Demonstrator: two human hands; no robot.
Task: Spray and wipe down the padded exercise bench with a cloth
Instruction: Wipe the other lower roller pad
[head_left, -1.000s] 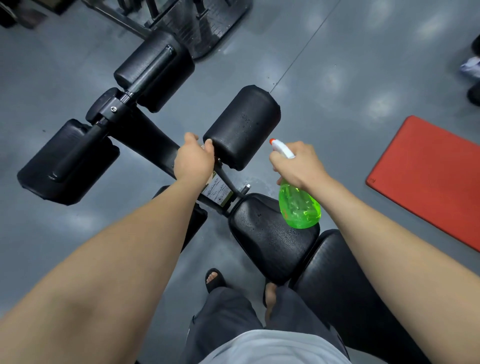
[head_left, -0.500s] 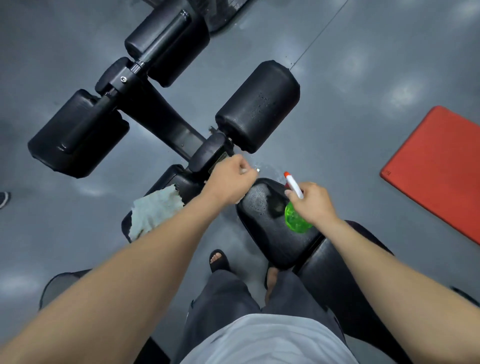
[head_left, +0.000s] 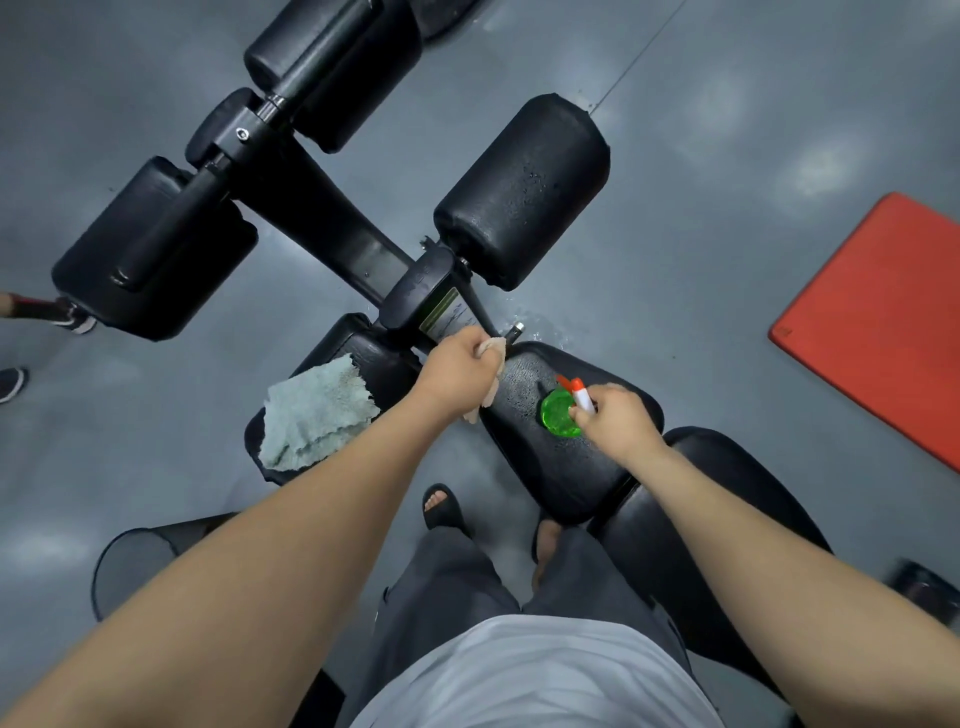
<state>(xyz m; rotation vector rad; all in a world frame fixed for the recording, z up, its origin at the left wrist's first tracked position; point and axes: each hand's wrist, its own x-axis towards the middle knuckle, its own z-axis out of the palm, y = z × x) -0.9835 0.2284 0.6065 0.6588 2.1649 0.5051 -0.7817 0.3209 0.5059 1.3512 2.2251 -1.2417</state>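
Beige cloth (head_left: 496, 347) mostly inside left hand (head_left: 460, 371)

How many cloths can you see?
2. A grey cloth lies on the left seat pad. A beige cloth is bunched in the left hand, at the top edge of the right seat pad. More could be hidden.

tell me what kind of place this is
Most likely a gym. A padded exercise bench with black roller pads stands on a grey floor, and a red exercise mat lies off to the right.
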